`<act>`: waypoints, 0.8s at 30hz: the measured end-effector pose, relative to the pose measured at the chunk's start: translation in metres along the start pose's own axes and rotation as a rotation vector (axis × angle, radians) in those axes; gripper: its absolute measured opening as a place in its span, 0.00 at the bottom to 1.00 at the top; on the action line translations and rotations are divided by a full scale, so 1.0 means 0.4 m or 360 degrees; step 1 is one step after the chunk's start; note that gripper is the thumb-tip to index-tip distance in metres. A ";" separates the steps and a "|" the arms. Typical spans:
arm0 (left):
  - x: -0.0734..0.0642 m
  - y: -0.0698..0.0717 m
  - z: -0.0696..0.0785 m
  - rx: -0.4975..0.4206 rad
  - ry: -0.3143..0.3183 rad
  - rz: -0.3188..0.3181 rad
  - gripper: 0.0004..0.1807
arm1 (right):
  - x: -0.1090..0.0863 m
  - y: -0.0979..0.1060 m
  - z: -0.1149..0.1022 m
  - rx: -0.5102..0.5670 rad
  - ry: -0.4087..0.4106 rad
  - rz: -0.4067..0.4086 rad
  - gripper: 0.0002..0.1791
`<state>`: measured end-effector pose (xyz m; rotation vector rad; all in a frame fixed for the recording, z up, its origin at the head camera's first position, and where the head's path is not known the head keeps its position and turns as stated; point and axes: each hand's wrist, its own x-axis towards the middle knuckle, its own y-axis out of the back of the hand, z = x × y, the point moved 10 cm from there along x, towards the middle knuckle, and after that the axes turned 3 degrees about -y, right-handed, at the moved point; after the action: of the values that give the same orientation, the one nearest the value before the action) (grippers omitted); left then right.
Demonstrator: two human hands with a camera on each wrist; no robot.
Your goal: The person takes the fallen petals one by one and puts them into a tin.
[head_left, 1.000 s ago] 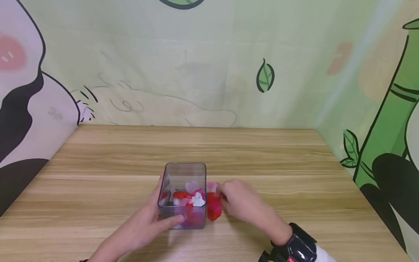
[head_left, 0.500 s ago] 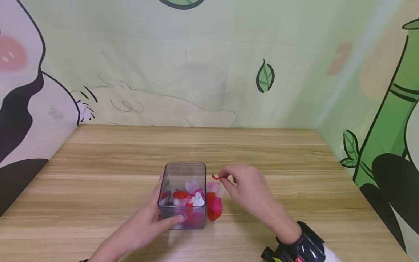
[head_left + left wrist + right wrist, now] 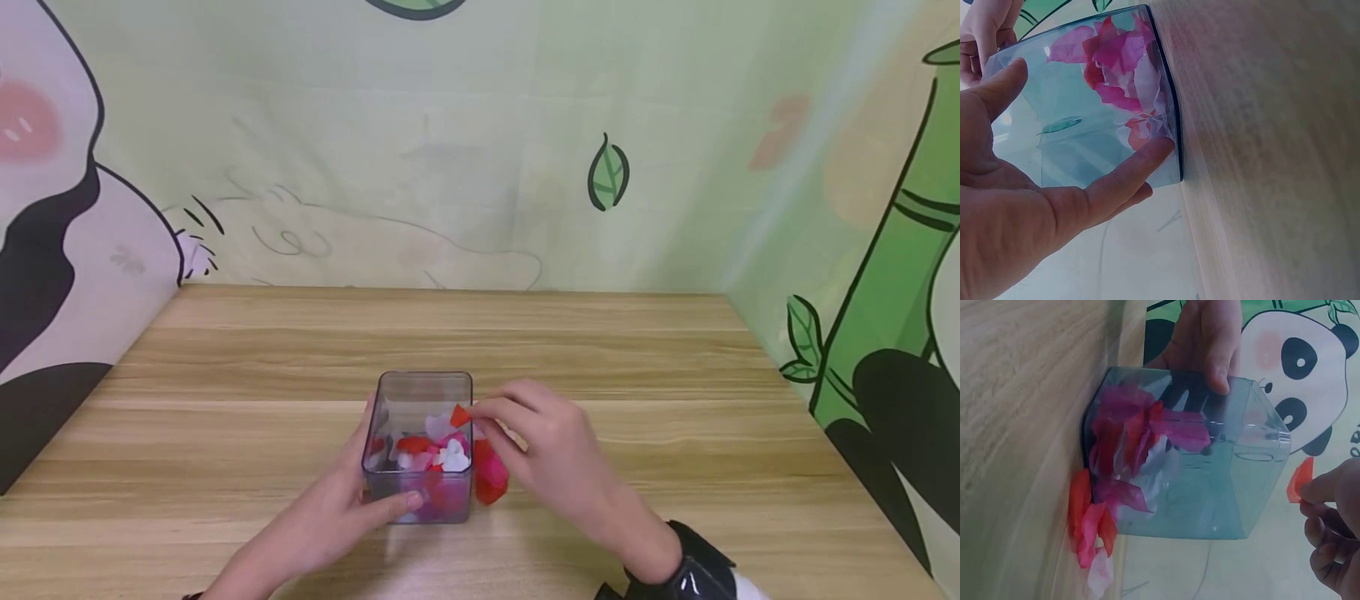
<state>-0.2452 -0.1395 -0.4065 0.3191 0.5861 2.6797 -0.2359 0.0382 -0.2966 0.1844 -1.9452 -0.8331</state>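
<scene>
A clear, grey-tinted plastic box (image 3: 425, 382) stands open-topped on the table, with red, pink and white petals (image 3: 1124, 53) lying in its bottom. My left hand (image 3: 337, 492) grips the box from its left side, the thumb across the front wall. Between thumb and forefinger, my right hand (image 3: 551, 450) pinches a red petal (image 3: 460, 416) at the box's right rim; the right wrist view shows this red petal (image 3: 1300, 481) above the open top. Outside the box, against its right wall, lies a small pile of red and pink petals (image 3: 491, 475), partly hidden by the right hand.
The wood-grain table (image 3: 225, 375) reaches back to a cloth backdrop (image 3: 420, 167) printed with pandas, leaves and bamboo. A black device (image 3: 686, 567) is strapped on the right wrist.
My right hand lifted a red petal from beside the box, then carried it left to the box's rim. The left hand and the box have stayed in place.
</scene>
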 end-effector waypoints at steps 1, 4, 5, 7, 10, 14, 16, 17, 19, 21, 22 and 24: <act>0.000 -0.001 0.000 -0.0005 -0.0001 -0.0003 0.63 | -0.001 -0.003 -0.005 -0.0001 0.0016 -0.0005 0.11; 0.000 -0.002 -0.002 -0.0008 0.0009 -0.0010 0.63 | -0.003 -0.011 -0.015 0.0005 0.0041 -0.0032 0.12; 0.000 -0.002 -0.002 -0.0009 0.0009 -0.0012 0.63 | -0.003 -0.015 -0.017 0.0005 0.0046 -0.0049 0.12; -0.001 -0.003 -0.003 -0.0014 0.0010 -0.0014 0.63 | -0.004 -0.023 -0.021 0.0010 0.0055 -0.0084 0.12; -0.003 -0.002 -0.005 -0.0004 0.0008 -0.0010 0.63 | -0.005 -0.030 -0.021 0.0021 0.0048 -0.0115 0.13; -0.002 -0.001 -0.005 0.0008 0.0014 -0.0007 0.64 | -0.007 -0.030 -0.015 0.0016 0.0044 -0.0086 0.13; -0.002 0.000 -0.005 0.0010 0.0025 -0.0006 0.63 | -0.007 -0.028 -0.010 0.0001 0.0033 -0.0063 0.13; -0.001 0.000 -0.005 0.0009 0.0029 -0.0006 0.63 | -0.007 -0.027 -0.008 -0.0008 0.0022 -0.0056 0.12; -0.002 0.000 -0.005 0.0006 0.0041 -0.0004 0.63 | -0.008 -0.026 0.000 -0.0028 -0.0030 -0.0059 0.11; -0.002 0.001 -0.005 0.0006 0.0050 0.0000 0.63 | -0.009 -0.027 0.011 -0.0073 -0.0104 -0.0088 0.10; -0.002 0.000 -0.006 0.0005 0.0057 -0.0001 0.63 | -0.010 -0.029 0.019 -0.0117 -0.0147 -0.0118 0.10; -0.001 0.000 -0.007 0.0007 0.0067 0.0002 0.63 | -0.015 -0.041 0.042 -0.0222 -0.0272 -0.0238 0.07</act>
<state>-0.2454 -0.1408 -0.4089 0.2648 0.6048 2.6927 -0.2504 0.0363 -0.3160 0.1819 -2.0413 -1.1103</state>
